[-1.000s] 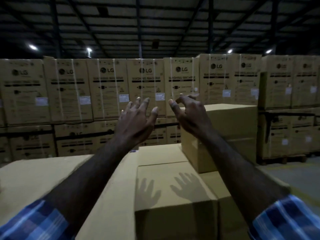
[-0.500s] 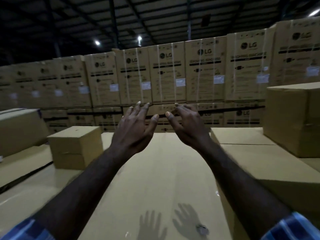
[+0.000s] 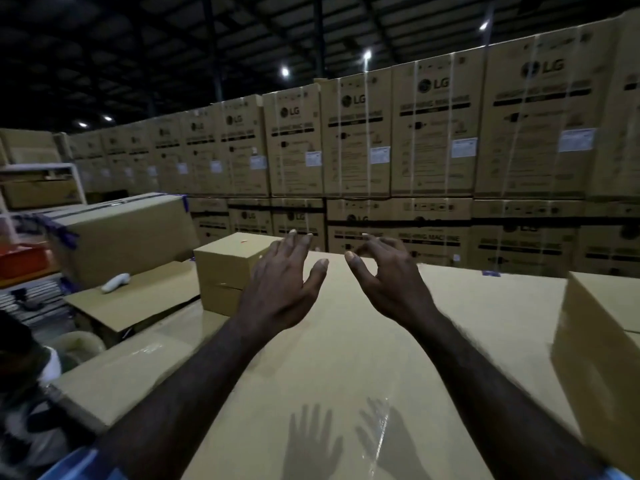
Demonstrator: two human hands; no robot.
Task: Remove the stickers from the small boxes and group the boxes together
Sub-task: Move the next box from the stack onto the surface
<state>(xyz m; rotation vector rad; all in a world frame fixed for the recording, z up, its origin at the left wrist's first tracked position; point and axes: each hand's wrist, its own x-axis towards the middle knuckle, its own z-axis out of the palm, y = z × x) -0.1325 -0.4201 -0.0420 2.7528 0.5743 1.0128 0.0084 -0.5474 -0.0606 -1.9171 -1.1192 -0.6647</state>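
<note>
Both arms are reaching forward over a large flat carton (image 3: 346, 358), whose broad top is serving as the work surface. The left hand (image 3: 282, 282) is hovering above the carton's far left part with fingers spread and nearly straight, holding nothing. The right hand (image 3: 388, 275) is hovering beside it, apart from it, with fingers loosely bent and thumb out, also holding nothing. The shadows of both hands are falling on the carton's near edge, beside a strip of glossy tape (image 3: 381, 438).

A small box (image 3: 230, 270) is sitting at the carton's far left corner, just beyond the left hand and partly hidden by its fingers; a small orange mark is showing on its top, though whether that is a sticker cannot be told. Another box (image 3: 602, 348) is standing at the carton's right edge, blurred.

Left of the carton, a white handheld object (image 3: 116, 283) is lying on a flat cardboard sheet (image 3: 138, 299), with a long taped box (image 3: 124, 233) behind it. A wall of printed cartons (image 3: 433, 133) is filling the background.
</note>
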